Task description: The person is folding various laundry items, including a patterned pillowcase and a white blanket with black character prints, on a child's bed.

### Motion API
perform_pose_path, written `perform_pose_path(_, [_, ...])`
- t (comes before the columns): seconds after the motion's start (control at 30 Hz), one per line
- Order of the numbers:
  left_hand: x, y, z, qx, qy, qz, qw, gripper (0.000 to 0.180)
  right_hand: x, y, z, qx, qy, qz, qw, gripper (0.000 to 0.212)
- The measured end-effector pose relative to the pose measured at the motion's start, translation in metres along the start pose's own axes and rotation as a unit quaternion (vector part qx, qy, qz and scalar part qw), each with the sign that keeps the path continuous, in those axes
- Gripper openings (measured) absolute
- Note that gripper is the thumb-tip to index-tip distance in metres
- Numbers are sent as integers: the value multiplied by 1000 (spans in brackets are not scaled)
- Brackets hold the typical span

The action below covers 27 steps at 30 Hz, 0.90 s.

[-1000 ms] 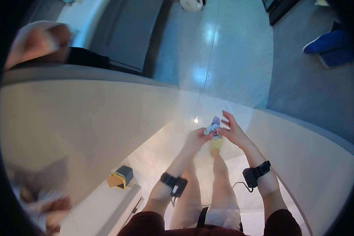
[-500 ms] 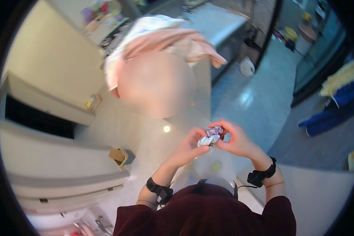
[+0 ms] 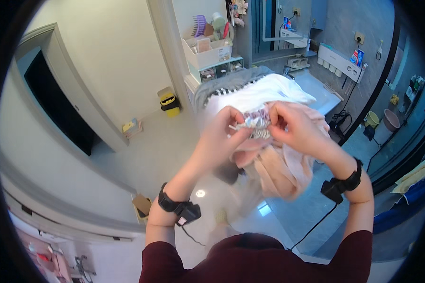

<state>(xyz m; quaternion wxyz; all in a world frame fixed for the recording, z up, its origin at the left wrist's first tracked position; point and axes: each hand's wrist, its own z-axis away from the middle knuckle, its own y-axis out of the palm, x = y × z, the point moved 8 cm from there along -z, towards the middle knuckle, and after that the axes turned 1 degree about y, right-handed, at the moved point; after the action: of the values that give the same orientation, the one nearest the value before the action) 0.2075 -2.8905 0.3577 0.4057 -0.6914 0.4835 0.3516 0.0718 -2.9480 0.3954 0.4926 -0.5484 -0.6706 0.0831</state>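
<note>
A pair of ruffled scrunchies, one lilac and one white [image 3: 257, 123], is pulled between my two hands at about mid-picture. My left hand [image 3: 224, 132] pinches the left end, fingertips and thumb together. At the other end, my right hand [image 3: 290, 125] grips the gathered fabric between thumb and fingers. Just beyond and below my hands lies a heap of clothing: a white garment [image 3: 274, 89], a grey one [image 3: 217, 87] with a striped edge, and a pale pink one [image 3: 285, 172] hanging down toward me. Both hands partly cover the heap.
Behind the heap is a washbasin counter [image 3: 318, 89], with a white organiser [image 3: 205, 52] holding combs at its left. A yellow-and-black bin [image 3: 170, 104] stands by the wall. At right, a glass door frame [image 3: 387, 70] borders a wet area with buckets [image 3: 391, 119].
My view has tilted up and forward, bringing the clothing heap under my hands. Both hands have risen in the picture and still hold the scrunchies, now drawn sideways between them.
</note>
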Motion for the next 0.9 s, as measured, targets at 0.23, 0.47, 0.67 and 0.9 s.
perform_pose_path(0.23, [88,-78,-164,-27,44,42,998,18,-76,9,-162,-37,6,146,989,12])
perform_pose_path(0.47, [220,-77,-226,-35,61,-68,995,45,-210,60,-167,105,132,230,958,38])
perform_pose_path(0.67, [203,-88,-216,-91,88,-252,959,68,-190,44,-155,101,180,198,958,44])
perform_pose_path(0.9, [179,-83,-179,-93,57,-306,946,72,-148,21,-140,73,135,180,972,43])
